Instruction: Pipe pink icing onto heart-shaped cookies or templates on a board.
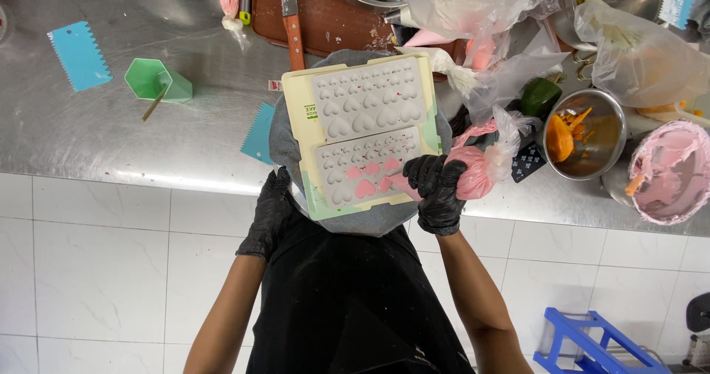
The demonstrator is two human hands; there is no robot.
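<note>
Pressure from the right hand (pixel 438 193), clenched round the pink piping bag (pixel 473 173), should stay gentle, filling each heart level; the heart mould (pixel 366 126) lay on the turntable, the left hand (pixel 270 215) curled at its edge.

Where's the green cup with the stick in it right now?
In the head view, the green cup lies tipped on the steel counter at upper left, between the blue toothed scraper and the heart mould tray.

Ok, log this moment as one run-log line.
right hand: squeezing pink piping bag over heart mould | left hand: at turntable edge | lower cavities partly pink | steel counter
</note>
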